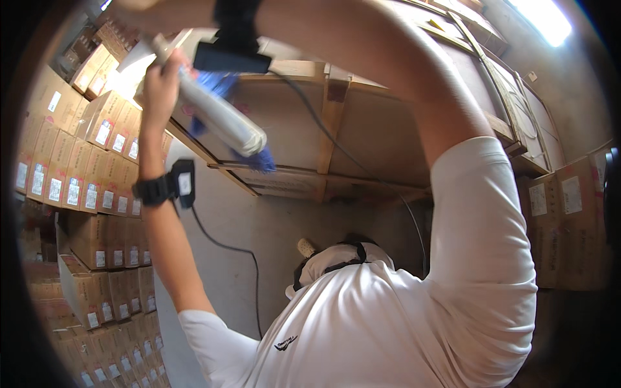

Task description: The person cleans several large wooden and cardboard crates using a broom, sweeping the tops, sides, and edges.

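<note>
My left hand (162, 90) is raised at the upper left, its fingers closed round a long, pale broom (223, 119) with blue bristles. The broom slants down to the right, its thick whitish end nearest me. Blue bristles show behind the pale part and below its end; motion blurs them somewhat. My right arm reaches across the top of the view to the left. At the top edge my right hand (145, 11) is cut off and blurred, close to the broom's upper end. Its fingers are hidden, so its grip does not show.
Stacked cardboard boxes (84, 165) with white labels line the left side. Large wood-framed crates (381, 129) stand ahead, above the grey floor (220, 223). More boxes (563, 213) are at the right. Black cables (310, 107) hang from the wrist straps.
</note>
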A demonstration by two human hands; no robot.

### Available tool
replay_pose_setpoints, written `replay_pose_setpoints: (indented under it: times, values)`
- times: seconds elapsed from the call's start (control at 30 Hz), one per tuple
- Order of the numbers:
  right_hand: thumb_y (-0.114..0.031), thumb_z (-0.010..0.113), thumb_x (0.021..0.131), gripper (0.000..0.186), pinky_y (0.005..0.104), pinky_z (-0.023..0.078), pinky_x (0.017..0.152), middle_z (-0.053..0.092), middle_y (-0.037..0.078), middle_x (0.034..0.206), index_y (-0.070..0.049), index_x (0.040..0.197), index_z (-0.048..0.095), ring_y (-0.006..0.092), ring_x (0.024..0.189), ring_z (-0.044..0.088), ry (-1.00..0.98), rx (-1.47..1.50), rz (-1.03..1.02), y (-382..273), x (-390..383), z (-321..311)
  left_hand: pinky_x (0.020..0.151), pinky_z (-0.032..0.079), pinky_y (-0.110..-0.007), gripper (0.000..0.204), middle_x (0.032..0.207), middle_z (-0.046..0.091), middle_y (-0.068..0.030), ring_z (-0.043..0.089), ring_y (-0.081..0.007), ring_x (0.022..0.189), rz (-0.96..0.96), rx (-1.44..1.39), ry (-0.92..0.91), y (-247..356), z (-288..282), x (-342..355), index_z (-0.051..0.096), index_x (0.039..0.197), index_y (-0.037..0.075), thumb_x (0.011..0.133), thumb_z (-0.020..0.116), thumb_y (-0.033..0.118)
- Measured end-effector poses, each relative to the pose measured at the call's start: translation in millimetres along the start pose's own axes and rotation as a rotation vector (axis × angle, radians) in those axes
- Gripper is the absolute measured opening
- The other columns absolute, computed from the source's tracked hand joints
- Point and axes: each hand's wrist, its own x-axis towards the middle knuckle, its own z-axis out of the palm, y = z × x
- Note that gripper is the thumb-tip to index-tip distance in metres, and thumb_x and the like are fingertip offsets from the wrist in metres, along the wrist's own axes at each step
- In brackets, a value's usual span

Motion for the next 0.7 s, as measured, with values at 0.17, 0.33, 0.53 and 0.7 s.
replay_pose_setpoints:
  times: [0.17,0.33,0.53,0.7]
  values:
    - [-0.02,0.076,0.088,0.034,0.0353,0.052,0.053,0.062,0.009,0.06,0.0,0.063,0.063,0.0177,0.053,0.062,-0.129,0.081,0.057,-36,-97,48,0.072,0.045,-0.031,0.055,0.073,0.065,-0.0046,0.056,-0.0107,0.072,-0.163,0.294,0.177,9,-60,-69,0.067,0.079,-0.001,0.107,0.051,0.042]
    - [-0.024,0.074,0.088,0.032,0.0361,0.053,0.057,0.066,0.014,0.076,0.007,0.089,0.066,0.0222,0.064,0.067,-0.072,-0.204,-0.057,-58,-106,-32,0.068,0.046,-0.031,0.053,0.069,0.063,-0.0012,0.055,-0.0126,0.067,-0.002,0.26,0.082,49,8,-42,0.069,0.078,0.001,0.108,0.052,0.042]
    - [-0.025,0.072,0.089,0.029,0.0346,0.048,0.052,0.06,0.01,0.071,0.001,0.083,0.06,0.0203,0.059,0.061,0.087,-0.189,-0.111,-126,-188,-214,0.062,0.051,-0.039,0.036,0.071,0.068,-0.0127,0.068,-0.0251,0.067,0.358,0.094,0.05,175,198,12,0.067,0.084,-0.001,0.104,0.057,0.028]
    - [-0.026,0.07,0.09,0.029,0.0334,0.044,0.049,0.054,0.007,0.068,-0.004,0.078,0.055,0.0188,0.055,0.055,0.257,-0.177,-0.126,-155,-253,-340,0.072,0.053,-0.041,0.037,0.078,0.068,-0.0123,0.069,-0.0274,0.075,0.406,0.067,-0.027,249,340,25,0.071,0.09,0.004,0.1,0.061,0.039]
